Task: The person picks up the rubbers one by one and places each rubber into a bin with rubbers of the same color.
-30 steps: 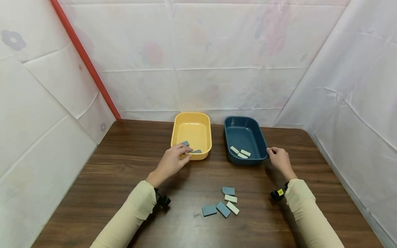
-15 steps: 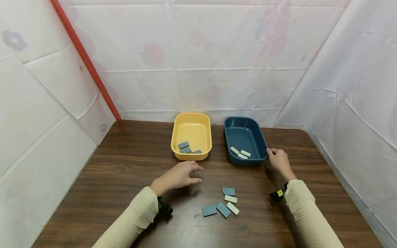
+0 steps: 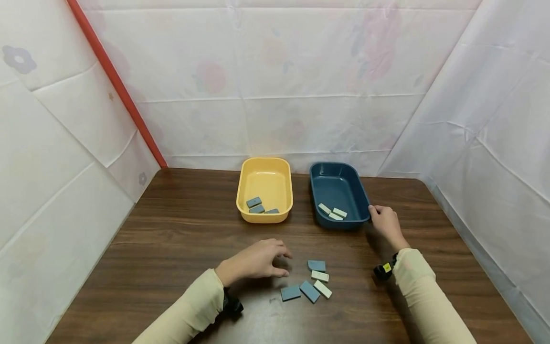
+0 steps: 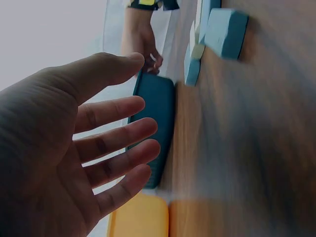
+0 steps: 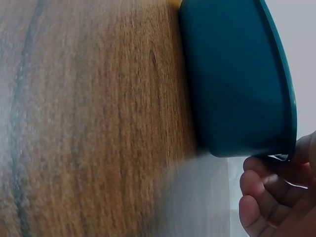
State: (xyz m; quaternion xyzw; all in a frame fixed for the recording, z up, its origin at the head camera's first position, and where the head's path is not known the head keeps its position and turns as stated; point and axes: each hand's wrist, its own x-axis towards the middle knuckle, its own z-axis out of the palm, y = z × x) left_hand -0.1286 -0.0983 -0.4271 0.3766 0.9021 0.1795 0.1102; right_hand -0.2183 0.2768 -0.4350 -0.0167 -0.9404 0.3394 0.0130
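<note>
Blue-grey block [image 3: 290, 292], leftmost of those on the wooden table [image 3: 172, 258], near the left hand [image 3: 257, 259], looks light, stiff and smooth; its long edges offer the likeliest pinch. That hand's fingers are parted, holding nothing; the right hand [image 3: 386, 225] pinches the navy tray [image 3: 343, 225].

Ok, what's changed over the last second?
The left hand has moved from the yellow tray back toward the person and rightward, near the loose blocks. It holds nothing; whether it let go of a block first is hidden. The right hand still grips the rim of the blue tray; trays and loose blocks stayed put.
</note>
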